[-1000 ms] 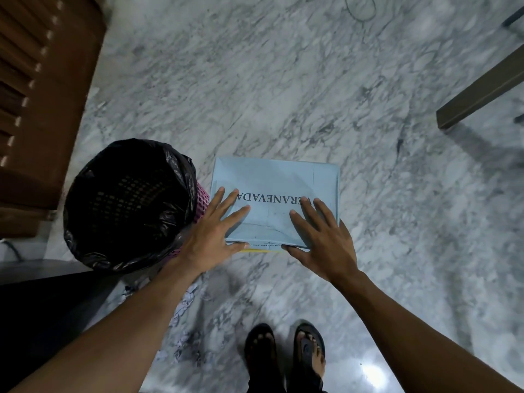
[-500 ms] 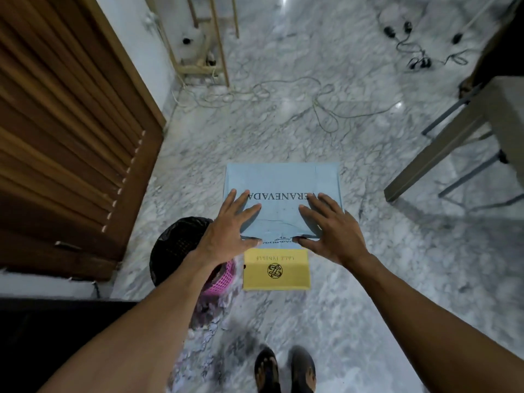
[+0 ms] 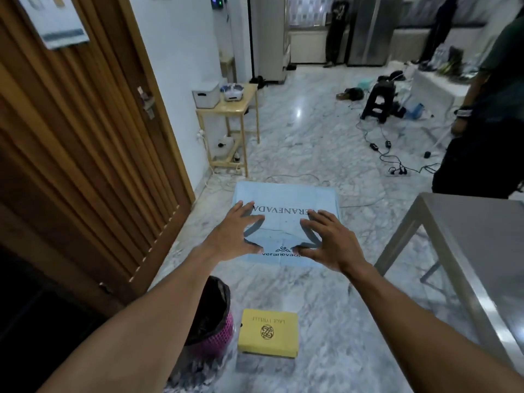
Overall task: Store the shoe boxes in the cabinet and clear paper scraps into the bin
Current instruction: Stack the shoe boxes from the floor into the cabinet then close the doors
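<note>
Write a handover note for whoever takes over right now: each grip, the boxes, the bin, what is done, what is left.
Left grip and right grip both hold the blue box, fingers on top, thumbs on its near side.
Yellow box lies on the floor beside the bin.
Done: neither box stored yet.
Left: store both boxes, bin any scraps.

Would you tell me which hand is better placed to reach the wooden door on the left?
Left. The left hand holds the blue box on the side nearer the wooden door; the right hand holds the side by the grey table.
</note>
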